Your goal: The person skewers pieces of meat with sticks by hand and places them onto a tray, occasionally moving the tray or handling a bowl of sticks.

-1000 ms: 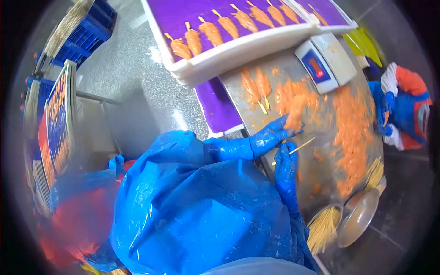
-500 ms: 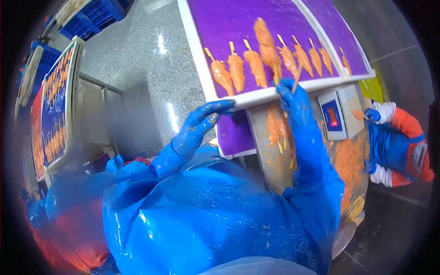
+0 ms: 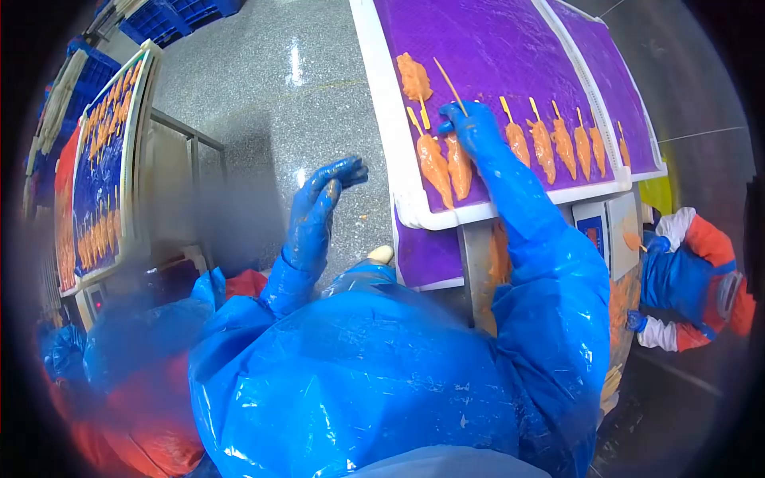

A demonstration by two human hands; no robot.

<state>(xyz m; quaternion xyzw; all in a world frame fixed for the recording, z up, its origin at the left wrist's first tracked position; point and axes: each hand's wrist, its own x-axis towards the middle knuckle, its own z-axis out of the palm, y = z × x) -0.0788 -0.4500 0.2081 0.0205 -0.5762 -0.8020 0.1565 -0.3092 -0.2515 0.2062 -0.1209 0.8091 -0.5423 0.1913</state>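
My right hand (image 3: 468, 127), in a blue glove, rests on a white-rimmed tray (image 3: 384, 103) lined with purple. Its fingers are closed on a bare wooden stick (image 3: 448, 80) that points up and to the left. Just left of the hand lies a single meat skewer (image 3: 415, 78), set above a row of several orange meat skewers (image 3: 550, 143). My left hand (image 3: 325, 193), also gloved in blue, hangs in the air over the grey floor with fingers apart and nothing in it. A blue plastic apron covers my front.
Under the tray sit a second purple-lined tray (image 3: 426, 255), a steel table (image 3: 478, 271) and a scale (image 3: 610, 227). At the right a co-worker's blue-gloved hands (image 3: 657, 243) work by orange meat. A rack of filled trays (image 3: 103, 159) stands left, blue crates (image 3: 167, 16) behind.
My right hand went from the table with a bare stick up onto the tray, carrying a meat skewer that now lies flat. My left hand let go of the meat and drew back from the tray's edge.
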